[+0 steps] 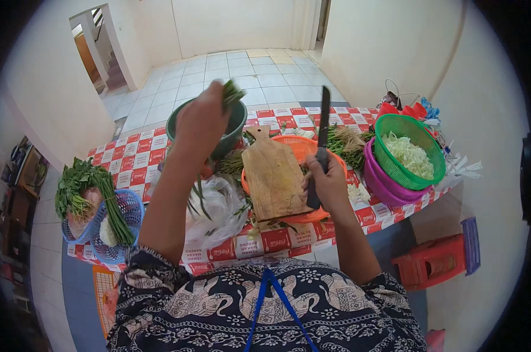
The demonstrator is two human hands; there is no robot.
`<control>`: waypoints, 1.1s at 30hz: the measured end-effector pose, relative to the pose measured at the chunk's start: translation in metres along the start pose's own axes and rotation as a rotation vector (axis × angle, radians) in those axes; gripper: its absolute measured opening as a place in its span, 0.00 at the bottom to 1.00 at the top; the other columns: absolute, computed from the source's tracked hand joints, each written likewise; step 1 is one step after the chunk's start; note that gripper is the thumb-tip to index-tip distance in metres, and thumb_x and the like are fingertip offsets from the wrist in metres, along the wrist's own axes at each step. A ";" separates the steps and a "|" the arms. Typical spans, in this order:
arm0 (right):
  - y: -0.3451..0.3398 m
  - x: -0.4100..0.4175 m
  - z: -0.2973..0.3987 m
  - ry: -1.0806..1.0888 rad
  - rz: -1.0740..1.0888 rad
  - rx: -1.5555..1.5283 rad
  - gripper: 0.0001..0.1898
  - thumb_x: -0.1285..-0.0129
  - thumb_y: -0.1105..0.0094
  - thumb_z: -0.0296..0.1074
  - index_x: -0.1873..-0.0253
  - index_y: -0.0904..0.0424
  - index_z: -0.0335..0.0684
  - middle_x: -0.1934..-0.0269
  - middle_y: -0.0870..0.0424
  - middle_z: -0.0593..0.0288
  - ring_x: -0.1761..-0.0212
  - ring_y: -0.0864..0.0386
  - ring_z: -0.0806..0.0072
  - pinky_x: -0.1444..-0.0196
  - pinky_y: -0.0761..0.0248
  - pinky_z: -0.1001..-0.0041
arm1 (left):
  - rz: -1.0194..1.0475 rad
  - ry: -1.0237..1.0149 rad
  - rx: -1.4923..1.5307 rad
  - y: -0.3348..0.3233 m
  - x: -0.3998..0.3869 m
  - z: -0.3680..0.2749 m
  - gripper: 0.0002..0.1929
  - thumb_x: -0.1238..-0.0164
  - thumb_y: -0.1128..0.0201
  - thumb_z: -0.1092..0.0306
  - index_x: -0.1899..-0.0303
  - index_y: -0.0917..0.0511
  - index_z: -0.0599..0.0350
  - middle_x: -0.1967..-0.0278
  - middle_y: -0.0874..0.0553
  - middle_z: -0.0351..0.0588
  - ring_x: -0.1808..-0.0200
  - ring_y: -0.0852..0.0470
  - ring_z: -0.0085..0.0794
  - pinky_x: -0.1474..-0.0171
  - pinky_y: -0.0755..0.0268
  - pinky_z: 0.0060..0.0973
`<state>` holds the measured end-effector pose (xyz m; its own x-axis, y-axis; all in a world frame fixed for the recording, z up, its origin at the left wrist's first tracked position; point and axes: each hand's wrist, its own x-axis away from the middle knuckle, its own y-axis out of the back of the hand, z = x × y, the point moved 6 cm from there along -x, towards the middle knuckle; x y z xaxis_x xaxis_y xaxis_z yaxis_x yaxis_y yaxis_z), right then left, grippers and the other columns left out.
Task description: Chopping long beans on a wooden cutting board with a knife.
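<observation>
My left hand [202, 115] is raised over the dark green plastic basin [174, 119], shut on a small bunch of cut green vegetables [233, 93]; hand and greens are slightly blurred. In my right hand [328, 178] is a knife [324, 119] with a dark blade and handle, held blade up beside the cutting board. The wooden cutting board [276, 176] lies across an orange plastic basket [331, 160], its handle pointing away from me. A clear plastic bag [219, 204] sits left of the board, with long green stalks [199, 198] at it.
Light blue baskets [135, 204] with long beans and leafy greens stand at the left table edge. A green basket [437, 154] of shredded cabbage [408, 156] rests on purple baskets [373, 176] at right. More greens [347, 143] lie behind the orange basket. A red plastic stool [441, 259] stands below.
</observation>
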<state>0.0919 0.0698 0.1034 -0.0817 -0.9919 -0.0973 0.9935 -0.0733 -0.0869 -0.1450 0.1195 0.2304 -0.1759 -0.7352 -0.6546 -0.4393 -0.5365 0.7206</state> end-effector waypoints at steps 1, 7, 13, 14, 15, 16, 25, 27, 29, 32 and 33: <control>-0.004 -0.002 0.004 0.000 0.011 0.000 0.14 0.31 0.42 0.41 0.57 0.30 0.35 0.80 0.25 0.61 0.83 0.24 0.78 0.83 0.28 0.77 | -0.025 -0.068 -0.049 0.004 -0.009 -0.013 0.08 0.34 0.45 0.69 0.56 0.30 0.60 0.67 0.16 0.56 0.64 0.15 0.52 0.62 0.24 0.47; -0.002 -0.016 -0.028 -0.024 -0.043 0.048 0.15 0.34 0.38 0.40 0.55 0.29 0.34 0.79 0.24 0.61 0.83 0.24 0.78 0.84 0.28 0.76 | 0.252 -0.234 0.156 -0.164 0.064 -0.013 0.05 0.35 0.49 0.72 0.60 0.29 0.60 0.65 0.18 0.60 0.58 0.18 0.54 0.59 0.26 0.45; -0.007 -0.034 -0.090 -0.065 -0.022 0.099 0.17 0.38 0.34 0.33 0.49 0.27 0.31 0.76 0.26 0.65 0.82 0.25 0.79 0.82 0.29 0.76 | 0.504 -0.167 0.158 -0.207 0.093 -0.011 0.07 0.39 0.46 0.74 0.59 0.28 0.61 0.59 0.19 0.59 0.53 0.19 0.53 0.54 0.27 0.43; -0.014 -0.032 -0.083 -0.112 -0.025 0.070 0.16 0.38 0.34 0.33 0.50 0.27 0.32 0.75 0.25 0.65 0.82 0.25 0.78 0.82 0.28 0.76 | 0.496 -0.185 0.136 -0.205 0.092 -0.011 0.08 0.38 0.47 0.72 0.58 0.27 0.60 0.57 0.18 0.57 0.51 0.20 0.51 0.51 0.27 0.43; -0.018 -0.032 -0.079 -0.158 -0.032 0.039 0.15 0.38 0.34 0.32 0.52 0.27 0.32 0.75 0.25 0.65 0.81 0.24 0.78 0.81 0.28 0.76 | 0.488 -0.209 0.114 -0.201 0.090 -0.013 0.09 0.36 0.48 0.71 0.57 0.26 0.60 0.56 0.18 0.55 0.49 0.21 0.49 0.48 0.28 0.42; -0.019 -0.037 -0.090 -0.161 -0.013 -0.025 0.13 0.38 0.34 0.31 0.56 0.28 0.33 0.76 0.26 0.65 0.82 0.25 0.77 0.81 0.28 0.76 | 0.496 -0.206 0.120 -0.197 0.089 -0.015 0.09 0.36 0.48 0.71 0.57 0.26 0.60 0.56 0.18 0.55 0.49 0.21 0.49 0.48 0.28 0.42; -0.019 -0.044 -0.100 -0.178 -0.055 -0.012 0.11 0.40 0.36 0.29 0.59 0.30 0.30 0.73 0.27 0.62 0.81 0.23 0.73 0.80 0.25 0.75 | 0.590 -0.336 0.205 -0.180 0.111 -0.013 0.30 0.33 0.45 0.64 0.30 0.40 0.59 0.41 0.27 0.53 0.39 0.29 0.49 0.37 0.39 0.44; -0.020 -0.043 -0.098 -0.192 -0.061 -0.014 0.11 0.40 0.36 0.29 0.59 0.30 0.30 0.73 0.27 0.62 0.81 0.24 0.73 0.80 0.24 0.75 | 0.552 -0.392 0.030 -0.179 0.119 -0.009 0.32 0.31 0.44 0.60 0.28 0.43 0.58 0.38 0.29 0.52 0.37 0.30 0.46 0.38 0.40 0.43; -0.022 -0.042 -0.095 -0.208 -0.071 -0.017 0.11 0.40 0.36 0.29 0.59 0.29 0.30 0.74 0.26 0.62 0.81 0.24 0.73 0.79 0.24 0.75 | 0.549 -0.372 0.057 -0.176 0.119 -0.008 0.32 0.31 0.44 0.59 0.29 0.41 0.57 0.38 0.29 0.51 0.37 0.30 0.45 0.38 0.40 0.42; -0.019 -0.038 -0.093 -0.243 -0.091 0.028 0.11 0.38 0.38 0.29 0.59 0.29 0.29 0.75 0.26 0.61 0.81 0.24 0.74 0.79 0.25 0.73 | 0.468 -0.367 0.095 -0.178 0.123 -0.012 0.30 0.32 0.42 0.59 0.31 0.37 0.55 0.39 0.28 0.51 0.39 0.28 0.44 0.40 0.39 0.40; -0.016 -0.041 -0.090 -0.200 -0.063 0.189 0.12 0.37 0.39 0.30 0.57 0.29 0.29 0.75 0.26 0.60 0.80 0.23 0.75 0.78 0.26 0.72 | 0.386 -0.380 0.096 -0.175 0.121 -0.012 0.29 0.33 0.41 0.59 0.32 0.34 0.55 0.40 0.27 0.50 0.40 0.27 0.44 0.41 0.37 0.40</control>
<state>0.0720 0.1206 0.0194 -0.1450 -0.9842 0.1015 0.9856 -0.1347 0.1018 -0.0790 0.1202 0.0277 -0.6379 -0.6604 -0.3962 -0.3555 -0.2038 0.9122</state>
